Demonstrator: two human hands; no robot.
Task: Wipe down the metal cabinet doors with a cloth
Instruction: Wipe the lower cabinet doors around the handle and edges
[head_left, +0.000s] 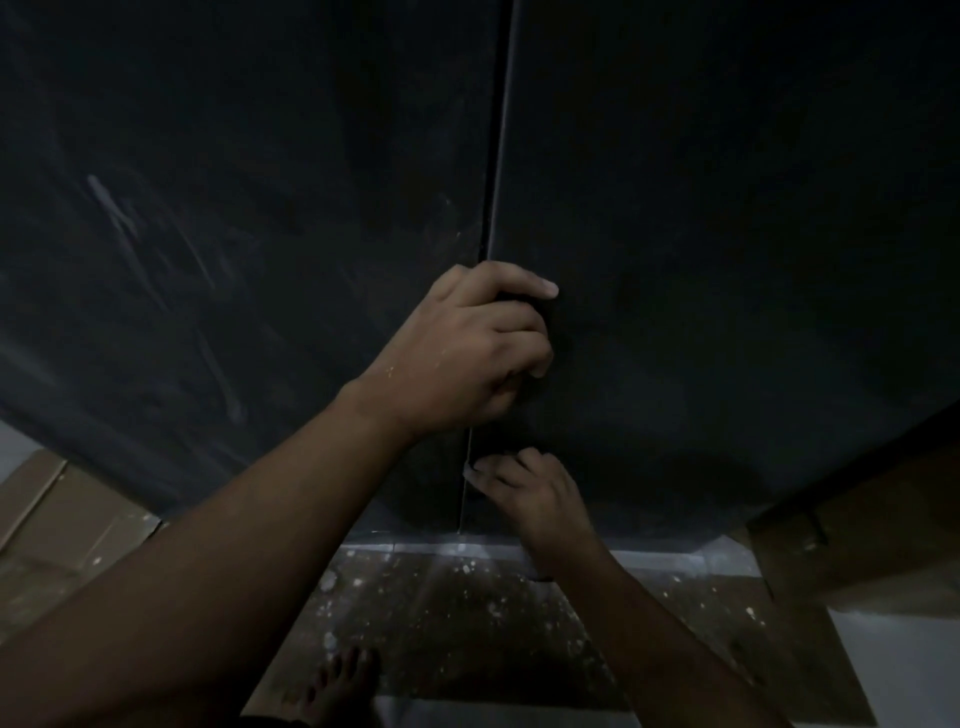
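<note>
Two dark metal cabinet doors fill the view, the left door streaked with pale smears and the right door plainer. A vertical seam runs between them. My left hand sits on the seam at mid height. Its thumb and curled fingers grip a dark wad, apparently a cloth, against the right door's edge. The dim light hides most of the cloth. Lower down, my right hand curls its fingertips round the right door's edge near the bottom.
Flattened cardboard lies on the floor at the left. A cardboard box stands close on the right. The brown floor is speckled with white spots. My bare foot stands in front of the cabinet.
</note>
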